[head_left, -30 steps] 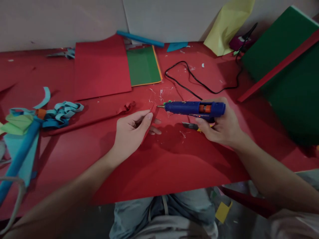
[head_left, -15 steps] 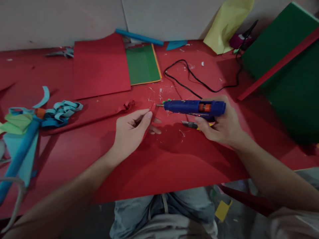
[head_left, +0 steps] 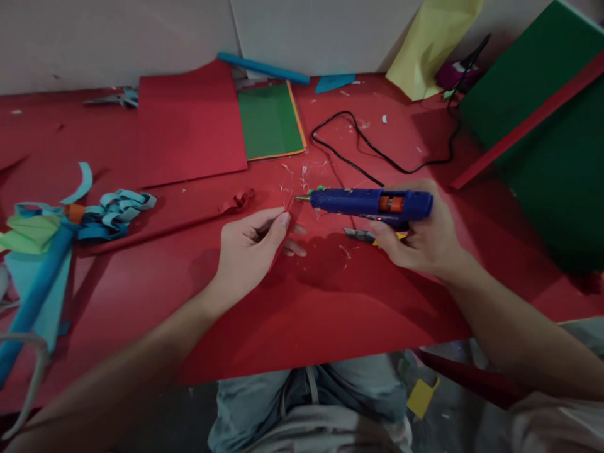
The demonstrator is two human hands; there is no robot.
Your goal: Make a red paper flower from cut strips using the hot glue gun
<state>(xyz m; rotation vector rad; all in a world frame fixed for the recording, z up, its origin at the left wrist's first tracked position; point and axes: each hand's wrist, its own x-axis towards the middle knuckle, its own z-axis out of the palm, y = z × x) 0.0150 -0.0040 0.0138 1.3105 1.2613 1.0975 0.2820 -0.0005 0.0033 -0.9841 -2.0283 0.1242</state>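
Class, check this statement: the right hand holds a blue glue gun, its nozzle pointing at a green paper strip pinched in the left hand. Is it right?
Not quite. The head view shows the left hand pinching a red paper strip, not a green one. The right hand does hold the blue glue gun, its nozzle pointing at that strip.

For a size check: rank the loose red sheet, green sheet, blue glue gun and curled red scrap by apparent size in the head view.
1. loose red sheet
2. green sheet, by area
3. blue glue gun: longer but slimmer, and nearer, so 2 and 3 are unsure
4. curled red scrap
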